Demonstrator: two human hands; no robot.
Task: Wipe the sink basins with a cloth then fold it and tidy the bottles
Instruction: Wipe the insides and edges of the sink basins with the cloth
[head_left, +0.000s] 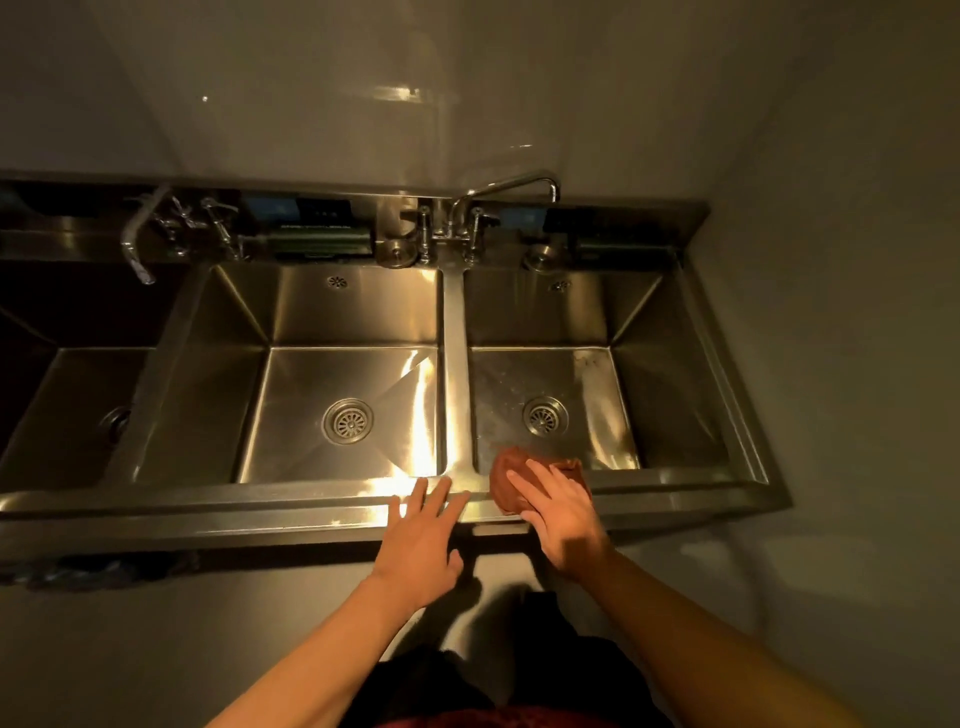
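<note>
Head view is showing me a steel sink (311, 512) with a row of basins. I am looking down at two bare arms reaching to its front edge.

My right hand (563, 512) is lying on top of the brown cloth (511, 475). The fingers are lying mostly straight, pressing the cloth down flat, not wrapping around it. The cloth is bunched up and is sitting right on the front rim, at the near left corner of the right basin (550, 395). Part of it is hanging over into that basin. The cloth is sticking out past my fingertips, away from me and a bit to the left.

My left hand (421, 535) is lying flat on the front rim, just beside the cloth but not touching it. Its fingers are spread and holding nothing. They are pointing at the strip between the middle basin (343, 395) and the right one.

So the right hand is the near one for the cloth. I am guessing the next push is going forward and down into the right basin, toward its drain (544, 415).

Far back, behind the taps (467, 228), some dark things are standing on the ledge. I cannot tell if they are the bottles.
</note>
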